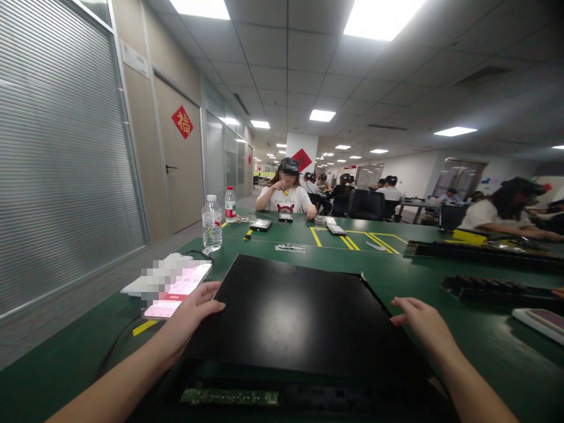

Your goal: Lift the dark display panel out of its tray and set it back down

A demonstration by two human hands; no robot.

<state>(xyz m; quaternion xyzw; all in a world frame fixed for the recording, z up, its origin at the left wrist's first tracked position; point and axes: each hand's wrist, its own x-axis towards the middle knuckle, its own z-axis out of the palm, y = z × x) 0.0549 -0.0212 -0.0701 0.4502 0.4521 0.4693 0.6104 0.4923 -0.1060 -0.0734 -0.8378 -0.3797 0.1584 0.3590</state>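
A large black display panel (282, 323) lies tilted in front of me, its glossy face up and reflecting light. Along its near edge a green circuit board strip (229, 396) shows in a dark frame. My left hand (198, 308) is closed on the panel's left edge, thumb over the top face and fingers outside. On the opposite side, my right hand (416, 320) pinches the right edge near a raised thin strip, thumb at the rim. The undersides of both grips are hidden.
Left of the panel lie a lit phone (178, 291) and a cable. Behind stand two water bottles (212, 226) (230, 205). A small clear bag (289, 248) and hard drives (261, 225) lie farther off. Across the green table (247, 249) sits a person (288, 197). Black strips (489, 294) lie right.
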